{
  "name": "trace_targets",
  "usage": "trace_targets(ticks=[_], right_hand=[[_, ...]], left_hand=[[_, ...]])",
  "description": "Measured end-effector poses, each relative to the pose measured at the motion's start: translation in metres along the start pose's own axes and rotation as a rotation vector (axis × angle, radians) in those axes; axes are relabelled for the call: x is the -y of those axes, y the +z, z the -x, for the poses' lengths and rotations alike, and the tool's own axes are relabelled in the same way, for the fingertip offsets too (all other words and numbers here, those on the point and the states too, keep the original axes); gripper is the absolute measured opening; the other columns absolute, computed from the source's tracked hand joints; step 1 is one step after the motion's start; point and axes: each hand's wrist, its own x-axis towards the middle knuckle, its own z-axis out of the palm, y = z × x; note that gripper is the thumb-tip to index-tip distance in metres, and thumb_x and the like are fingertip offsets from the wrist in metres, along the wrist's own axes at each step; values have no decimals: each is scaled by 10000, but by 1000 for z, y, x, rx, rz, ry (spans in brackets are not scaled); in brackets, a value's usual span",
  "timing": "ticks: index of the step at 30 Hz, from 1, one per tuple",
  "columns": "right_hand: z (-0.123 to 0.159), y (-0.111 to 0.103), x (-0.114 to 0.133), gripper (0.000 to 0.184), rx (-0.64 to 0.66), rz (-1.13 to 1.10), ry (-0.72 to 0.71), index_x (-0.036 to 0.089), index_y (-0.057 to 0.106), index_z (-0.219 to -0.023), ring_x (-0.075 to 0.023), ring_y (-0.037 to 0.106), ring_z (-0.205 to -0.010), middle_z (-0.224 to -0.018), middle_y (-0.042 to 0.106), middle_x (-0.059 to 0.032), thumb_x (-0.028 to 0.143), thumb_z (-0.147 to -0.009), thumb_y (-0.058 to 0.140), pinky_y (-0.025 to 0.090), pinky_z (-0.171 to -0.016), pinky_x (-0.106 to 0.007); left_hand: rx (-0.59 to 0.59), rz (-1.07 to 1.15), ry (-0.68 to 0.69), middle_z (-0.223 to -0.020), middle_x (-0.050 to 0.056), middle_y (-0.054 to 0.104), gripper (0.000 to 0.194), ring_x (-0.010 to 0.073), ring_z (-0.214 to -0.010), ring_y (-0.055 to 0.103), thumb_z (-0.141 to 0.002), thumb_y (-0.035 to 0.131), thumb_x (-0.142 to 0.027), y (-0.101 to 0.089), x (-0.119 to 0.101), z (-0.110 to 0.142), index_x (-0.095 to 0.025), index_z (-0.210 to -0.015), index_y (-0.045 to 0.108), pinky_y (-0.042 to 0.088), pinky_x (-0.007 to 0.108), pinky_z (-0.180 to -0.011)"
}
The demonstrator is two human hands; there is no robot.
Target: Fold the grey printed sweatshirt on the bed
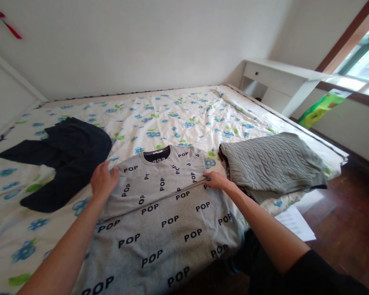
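Well, a grey T-shirt [160,221] printed all over with black "POP" lettering lies flat on the bed, its body spread toward the person and its upper part folded down across it. A straight fold edge runs between the two hands, and the black collar [156,153] sits at the far side.

The hands are well apart, one at each end of that fold. The left hand [103,180] sits at the shirt's left edge, fingers curled slightly and bent over the cloth, with the forearm reaching in from the lower left. The right hand [215,181] lies low on the far right end of the fold, fingers stretched toward the left, with the forearm angled in from the lower right. Both touch the shirt, but whether either one pinches the cloth cannot be told.

Just left of the shirt lies a crumpled navy garment [67,159]. Just right of it sits a folded grey cable-knit sweater [272,164]. Everything rests on a duvet [172,119] patterned with blue flowers and green leaves. Beyond the bed stands a white desk [276,82], and a sheet of paper [295,223] lies on the wooden floor [350,205].
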Motion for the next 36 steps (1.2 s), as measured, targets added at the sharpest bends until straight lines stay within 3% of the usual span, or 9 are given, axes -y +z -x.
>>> trace_targets(ticks=[4,7,12,20,24,27,30,33,36], right_hand=[[0,1,1,639,10,43,-19,196,734,-1679,-348,739,-1501,-1613,761,-164,336,-1059,799,547,-1289,-356],[1,1,1,672,15,59,-29,209,739,-1675,-360,759,-1465,-1579,782,-166,332,-1022,840,571,-1259,-366],[1,-1,4,606,17,54,-12,228,800,-1605,-359,770,-1446,-1527,819,-128,311,-1006,825,585,-1236,-365],[8,-5,14,647,60,86,-7,130,737,-1659,-388,743,-1471,-1591,766,-205,327,-1047,808,570,-1241,-362],[13,-3,26,631,108,131,37,124,719,-1659,-414,716,-1497,-1644,713,-246,359,-1077,774,548,-1273,-411],[19,5,37,717,91,155,94,112,617,-1745,-438,657,-1564,-1759,582,-300,367,-1087,745,528,-1301,-484],[26,19,49,799,18,178,119,123,499,-1826,-490,600,-1602,-1909,327,-327,357,-1093,711,542,-1272,-586],[33,33,61,838,-29,232,70,237,378,-1902,-535,533,-1637,-1985,177,-232,340,-1118,657,501,-1290,-677],[40,42,66,854,-2,251,78,287,334,-1920,-576,424,-1693,-1995,197,-170,387,-1130,645,473,-1293,-739]], left_hand=[[262,-10,79,-1911,213,439,734,460,-1812,275,-1157,425,-520,27,13,30,-142,-1768,575,190,665,-1474],[270,-6,26,-1930,217,403,847,482,-1821,262,-1125,421,-646,36,21,32,-182,-1827,520,182,694,-1472],[278,-42,-2,-1937,278,343,1021,519,-1816,262,-1068,402,-808,25,13,43,-152,-1848,472,189,770,-1441],[514,-187,-11,-1994,209,204,1108,474,-1843,207,-1011,456,-806,-4,58,161,-170,-1912,338,246,697,-1452],[544,-253,-102,-1994,222,161,1094,510,-1838,191,-997,535,-692,-18,67,197,-143,-1916,312,261,738,-1434],[441,-258,-54,-1991,221,180,1132,512,-1845,150,-957,621,-658,-21,57,202,-156,-1920,305,237,740,-1443],[409,-189,62,-1988,193,225,1146,510,-1840,183,-942,691,-653,-20,33,202,-220,-1928,300,276,715,-1438],[421,-136,223,-1997,134,221,1066,467,-1853,170,-988,679,-616,-22,5,198,-257,-1925,320,256,656,-1464],[466,-167,316,-2006,100,179,954,420,-1868,135,-1069,578,-557,-27,-8,192,-249,-1930,306,195,630,-1489]])
